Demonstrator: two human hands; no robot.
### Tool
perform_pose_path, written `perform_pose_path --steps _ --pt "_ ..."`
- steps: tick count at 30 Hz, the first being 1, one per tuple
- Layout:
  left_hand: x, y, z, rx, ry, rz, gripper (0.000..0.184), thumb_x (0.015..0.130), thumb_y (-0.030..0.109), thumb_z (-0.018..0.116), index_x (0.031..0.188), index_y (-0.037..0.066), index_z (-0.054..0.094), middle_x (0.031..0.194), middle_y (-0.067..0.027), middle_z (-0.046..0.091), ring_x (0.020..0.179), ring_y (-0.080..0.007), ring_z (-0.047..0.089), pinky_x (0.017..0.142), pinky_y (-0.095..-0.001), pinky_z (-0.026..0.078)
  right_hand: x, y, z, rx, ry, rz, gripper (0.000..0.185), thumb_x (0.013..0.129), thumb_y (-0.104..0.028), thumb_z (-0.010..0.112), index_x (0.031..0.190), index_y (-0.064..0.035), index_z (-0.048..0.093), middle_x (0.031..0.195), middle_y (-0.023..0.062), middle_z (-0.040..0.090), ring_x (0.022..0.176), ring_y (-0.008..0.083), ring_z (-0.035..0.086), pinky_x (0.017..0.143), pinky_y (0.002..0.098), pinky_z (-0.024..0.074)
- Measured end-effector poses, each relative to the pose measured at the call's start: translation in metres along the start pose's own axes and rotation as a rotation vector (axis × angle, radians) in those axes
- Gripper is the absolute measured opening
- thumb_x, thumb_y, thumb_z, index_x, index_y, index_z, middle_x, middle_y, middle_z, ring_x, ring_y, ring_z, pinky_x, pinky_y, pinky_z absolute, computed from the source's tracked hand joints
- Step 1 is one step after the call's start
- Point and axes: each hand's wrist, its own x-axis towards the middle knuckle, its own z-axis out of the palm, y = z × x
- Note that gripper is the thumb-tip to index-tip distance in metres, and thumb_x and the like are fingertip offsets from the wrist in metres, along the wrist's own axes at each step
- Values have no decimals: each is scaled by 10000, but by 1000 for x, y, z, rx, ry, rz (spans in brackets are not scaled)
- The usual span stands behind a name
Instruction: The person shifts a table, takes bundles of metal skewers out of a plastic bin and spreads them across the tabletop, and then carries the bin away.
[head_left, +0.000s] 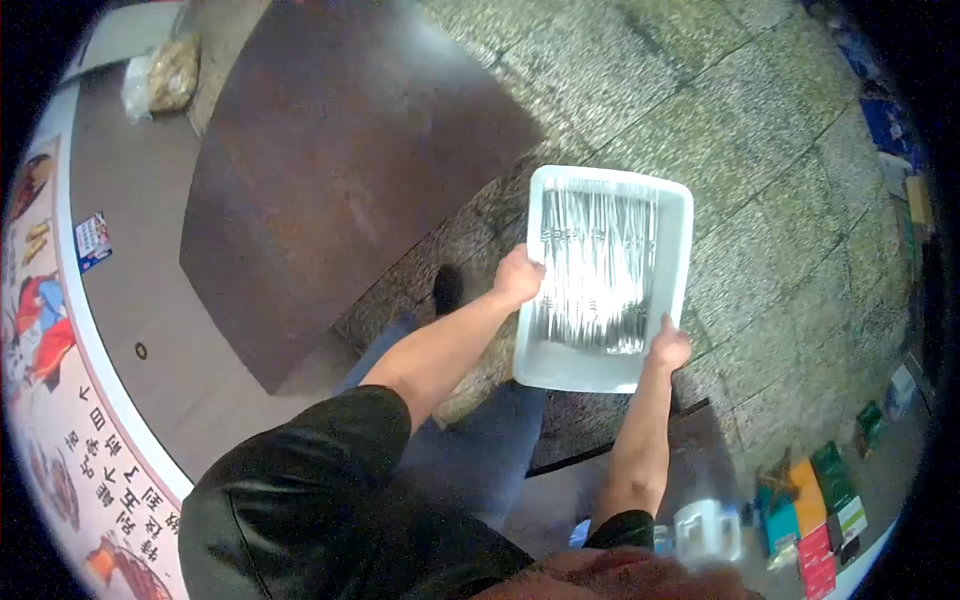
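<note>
A white plastic tub is held out in front of me above the tiled floor, tilted so I see into it. Inside lies a dense row of long, thin, shiny pieces in what looks like clear wrapping with small dark print; their exact kind does not show. My left hand grips the tub's left side wall, fingers closed at the rim. On the opposite side, lower down, my right hand clasps the right wall near the corner, its thumb along the rim. Fingers beneath the tub are hidden.
A dark brown table stands to the left. Beyond it, a grey counter carries a bagged item and borders a printed sign. Several colourful packets and a white jug-like container are at the lower right.
</note>
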Motion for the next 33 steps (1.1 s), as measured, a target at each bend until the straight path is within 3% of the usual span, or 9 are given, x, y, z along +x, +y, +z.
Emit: perform_pose_path --steps 10,15,18,21,22,25,29,30,33 --pt "93 128 31 -160 53 -163 331 756 229 627 952 -34 583 973 -273 627 963 -411 602 843 -438 474 158 -129 -61 230 60 -75 383 712 -285 784 800 59 641 776 109 642 672 189 561 648 362 459" --pt "136 191 -3 -279 67 -267 313 756 203 602 975 -20 613 996 -258 635 988 -397 604 868 -434 473 173 -240 -86 223 13 -47 455 715 -328 772 882 79 658 839 152 667 751 229 613 718 378 477" --pt "222 223 61 -315 77 -315 291 750 181 602 991 21 634 1003 -221 649 979 -373 617 857 -422 489 263 -279 -55 2 6 -50 524 743 -412 732 912 80 668 894 183 678 809 275 641 765 385 489" --pt "271 247 55 -261 123 -329 292 751 169 602 1003 27 638 1004 -213 651 979 -367 619 854 -422 492 326 -304 0 175 -9 -10 414 680 -274 810 834 67 634 841 179 665 730 258 625 694 403 502" --pt "292 252 55 -229 127 -347 286 753 164 602 998 19 641 996 -208 655 981 -362 620 859 -423 493 353 -309 24 119 -50 -67 460 695 -322 785 862 83 646 861 193 671 751 276 637 715 404 503" --pt "353 231 83 -199 192 -328 294 755 166 605 1008 21 636 1002 -204 654 984 -362 617 865 -427 491 404 -341 81 -188 -155 -229 571 739 -458 722 893 89 661 893 174 676 802 260 631 751 375 486" --pt "406 209 102 -118 248 -401 339 749 202 646 1006 -17 611 1026 -234 640 998 -380 608 875 -427 486 498 -331 181 -177 -223 -470 574 721 -484 725 843 72 651 831 170 662 742 270 609 734 396 479" --pt "414 194 110 -82 256 -392 353 752 218 655 1000 -29 607 1018 -245 638 993 -388 609 874 -428 487 499 -330 193 -458 -185 -610 561 716 -472 729 842 69 651 824 175 661 740 277 615 726 399 480" --pt "423 167 137 -113 347 -382 389 760 250 666 1013 -35 592 992 -257 638 965 -402 613 862 -432 492 477 -354 192 -434 -183 -584 536 712 -434 731 880 69 657 801 181 659 741 299 633 714 403 487"
